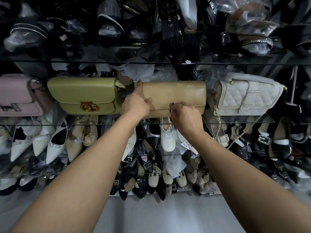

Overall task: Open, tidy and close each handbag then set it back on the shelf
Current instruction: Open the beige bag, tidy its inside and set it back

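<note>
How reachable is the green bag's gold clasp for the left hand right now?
Probably yes: the left hand holds the beige bag at its left end, right beside the green bag, and nothing covers the gold clasp.

Beige rectangular leather-look handbag (175,96): smooth, low sheen. Small ribbed silver metal clasp (171,105): bright. Olive-green leather-look flap handbag (84,89): smooth, semi-matt. Round gold metal clasp (89,106): polished. White quilted handbag (249,96): matt, diamond-stitched. Gold metal chain strap (216,118): shiny. White round-toed shoe (168,140): glossy patent finish. Clear glass shelf (50,125): smooth.
</note>
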